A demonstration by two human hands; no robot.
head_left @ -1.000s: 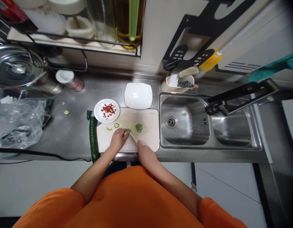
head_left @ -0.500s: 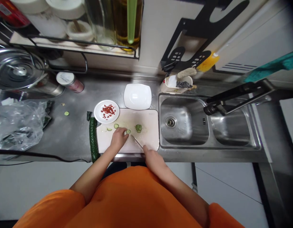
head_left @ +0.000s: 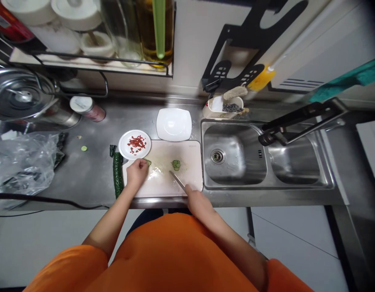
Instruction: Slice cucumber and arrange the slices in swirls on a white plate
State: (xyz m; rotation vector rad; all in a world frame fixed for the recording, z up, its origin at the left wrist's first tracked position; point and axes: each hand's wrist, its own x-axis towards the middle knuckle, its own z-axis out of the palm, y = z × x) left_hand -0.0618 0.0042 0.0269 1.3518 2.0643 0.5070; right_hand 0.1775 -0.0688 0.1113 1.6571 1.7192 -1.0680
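My left hand (head_left: 137, 173) is over the left part of the pale cutting board (head_left: 189, 152), fingers pinched at a cucumber slice (head_left: 149, 162); part of what it grips is hidden. My right hand (head_left: 199, 202) is closed round the handle of a knife (head_left: 177, 180), whose blade lies low over the board, tip pointing up and left. Beyond the tip sits a small pile of cucumber slices (head_left: 175, 165). A cucumber (head_left: 117, 174) lies along the board's left edge, with a short cut-off end (head_left: 113, 150) above it.
A round white plate of chopped red pieces (head_left: 134, 144) overlaps the board's upper left corner. Behind the board is a white square dish (head_left: 174, 124). To the right are a double steel sink (head_left: 236, 158) and black faucet (head_left: 285, 125). A plastic bag (head_left: 23, 162) lies left.
My left hand has moved left across the board, from near the knife tip to the slices at the left. The slice by the knife tip is gone from there. My right hand stays with the knife.
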